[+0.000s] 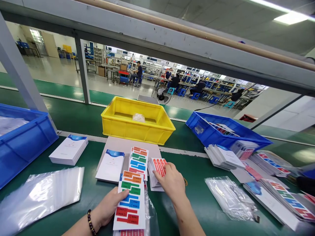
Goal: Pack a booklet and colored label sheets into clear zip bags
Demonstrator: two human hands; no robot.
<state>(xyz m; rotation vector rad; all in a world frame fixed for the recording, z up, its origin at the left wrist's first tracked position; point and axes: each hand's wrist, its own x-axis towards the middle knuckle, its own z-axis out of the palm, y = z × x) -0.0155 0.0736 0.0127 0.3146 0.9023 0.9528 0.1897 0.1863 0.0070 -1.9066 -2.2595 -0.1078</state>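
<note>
My left hand [108, 205] grips a white sheet of orange, green, blue and red labels [131, 198], its thumb lying on top. Under that sheet, part of a red label sheet [131, 232] and a clear plastic bag [150, 213] show. At the stack of red label sheets [154, 180], my right hand [172, 180] has its thumb and fingers closed about the top sheet; the fingertips are partly hidden. Between the hands lies a stack of multicoloured label sheets [140, 157]. Left of it is a pile of white booklets [112, 165] with blue tops.
A yellow bin [137, 131] holding a clear bag stands behind the stacks. Blue bins [27, 141] [204, 131] flank it. More booklets [69, 150] and clear bags [54, 190] lie left; bags [231, 196] and label sheets [287, 196] lie right. People sit at far benches.
</note>
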